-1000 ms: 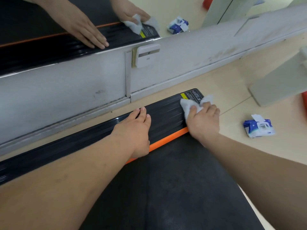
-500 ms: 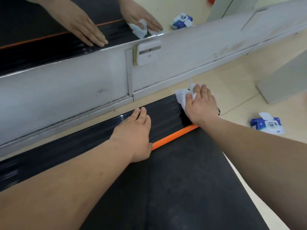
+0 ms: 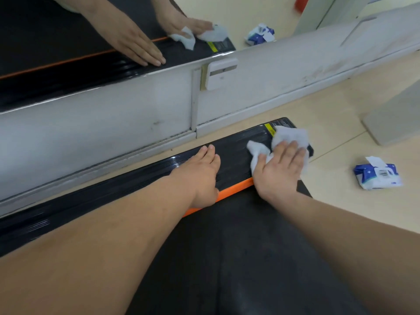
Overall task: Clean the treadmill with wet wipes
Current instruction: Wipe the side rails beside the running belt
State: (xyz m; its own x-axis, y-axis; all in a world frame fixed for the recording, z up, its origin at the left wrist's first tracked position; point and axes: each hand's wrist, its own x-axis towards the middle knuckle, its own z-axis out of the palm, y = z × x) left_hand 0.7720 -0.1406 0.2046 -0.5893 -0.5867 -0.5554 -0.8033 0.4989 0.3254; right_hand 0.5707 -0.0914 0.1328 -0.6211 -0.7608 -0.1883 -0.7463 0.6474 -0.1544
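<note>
The treadmill has a dark belt (image 3: 227,258), an orange strip (image 3: 236,188) and a ribbed black side rail (image 3: 127,185) running along the wall. My right hand (image 3: 278,171) presses a white wet wipe (image 3: 291,135) flat on the rail's far end, over a yellow label (image 3: 269,129). My left hand (image 3: 202,176) lies flat on the rail beside it, fingers together, holding nothing.
A blue and white wet wipe pack (image 3: 377,175) lies on the beige floor to the right, flap up. A white wall base (image 3: 113,123) with a socket box (image 3: 219,73) runs behind the rail. The mirror (image 3: 250,10) above it reflects my hands. A grey block (image 3: 395,119) stands far right.
My right hand swept the wipe out over the rail's end and back, and it now lies flatter with the wipe spread wider. My left hand stayed on the rail.
</note>
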